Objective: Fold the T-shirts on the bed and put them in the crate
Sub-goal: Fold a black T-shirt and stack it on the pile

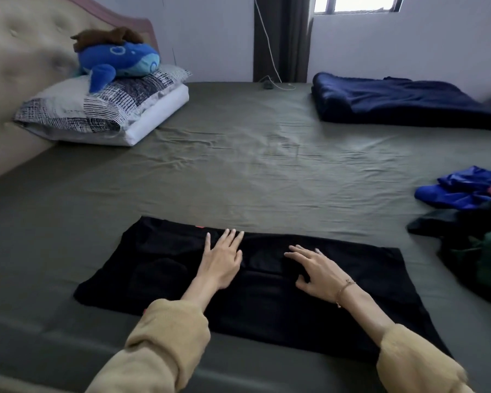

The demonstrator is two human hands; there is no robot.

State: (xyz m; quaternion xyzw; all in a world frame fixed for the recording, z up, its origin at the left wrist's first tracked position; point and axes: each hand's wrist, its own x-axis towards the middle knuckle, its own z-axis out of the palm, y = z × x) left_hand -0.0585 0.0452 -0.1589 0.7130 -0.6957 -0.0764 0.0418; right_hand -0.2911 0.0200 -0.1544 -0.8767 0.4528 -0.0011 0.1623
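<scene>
A black T-shirt [159,268] lies flat as a long rectangle across the near part of the bed, its sleeves folded in. My left hand [221,258] rests flat on its middle, fingers straight and pointing away from me. My right hand [313,269] lies on the shirt just to the right, fingers spread and relaxed, with a thin bracelet at the wrist. Neither hand grips the cloth. A heap of unfolded T-shirts [471,211] in blue, red, black and green sits at the bed's right edge. No crate is in view.
The olive sheet of the bed [253,171] stretches wide behind the shirt. Stacked pillows [102,109] with a blue plush whale [119,62] sit at the back left by the headboard. A folded navy blanket [403,102] lies at the back right.
</scene>
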